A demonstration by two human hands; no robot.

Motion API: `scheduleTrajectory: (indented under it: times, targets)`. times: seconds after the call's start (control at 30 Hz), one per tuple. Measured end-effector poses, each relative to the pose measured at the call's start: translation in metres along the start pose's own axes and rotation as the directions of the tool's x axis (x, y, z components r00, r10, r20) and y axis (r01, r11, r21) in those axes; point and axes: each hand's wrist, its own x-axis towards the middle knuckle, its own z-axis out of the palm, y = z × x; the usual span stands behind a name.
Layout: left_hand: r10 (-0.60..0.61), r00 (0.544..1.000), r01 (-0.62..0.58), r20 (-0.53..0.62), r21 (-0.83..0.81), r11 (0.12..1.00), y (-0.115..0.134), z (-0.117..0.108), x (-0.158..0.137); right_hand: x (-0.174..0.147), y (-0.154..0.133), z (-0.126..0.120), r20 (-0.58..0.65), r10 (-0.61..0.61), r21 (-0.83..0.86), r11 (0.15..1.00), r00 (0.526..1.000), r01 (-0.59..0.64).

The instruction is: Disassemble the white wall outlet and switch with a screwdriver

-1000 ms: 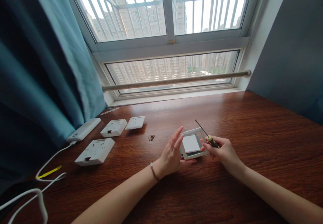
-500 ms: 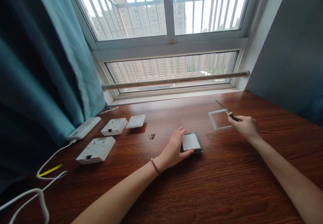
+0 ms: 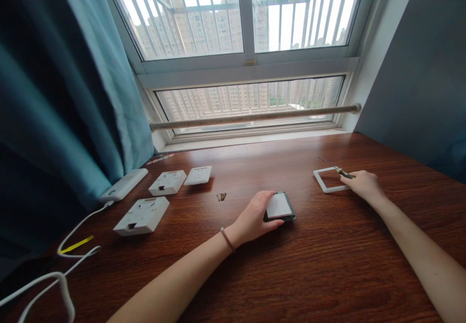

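My left hand (image 3: 257,216) is closed around the near-left side of a square wall switch panel (image 3: 279,205), white on top with a dark grey rim. The panel lies flat on the table, fingers at its far edge and thumb along its near edge. In my right hand (image 3: 366,185) is a screwdriver (image 3: 344,173) with a dark and yellowish handle, its thin shaft pointing away to the left. Beneath the screwdriver lies a white square frame (image 3: 322,182); my fingers are at its right side, and whether they touch it I cannot tell.
Several screws (image 3: 221,197) lie left of the panel. Farther left are a white socket plate (image 3: 198,175), a white mounting box (image 3: 167,182) and a larger one (image 3: 142,215). A white power bank (image 3: 124,185), its cable and a yellow strip (image 3: 76,244) lie near the curtain (image 3: 120,134).
My right hand has lowered the screwdriver closer to the frame. My left fingers have drawn in tighter around the panel. The whole view has shifted slightly.
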Motion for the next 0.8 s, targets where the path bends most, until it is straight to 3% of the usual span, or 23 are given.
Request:
scheduleTrajectory:
  times: [0.8]
  targets:
    - [0.047,0.999,-0.047,-0.01,0.032,0.998,0.004,-0.0035,-0.0007,-0.0053,0.0,0.0005,0.035,0.113,-0.115,0.988,0.993,-0.108]
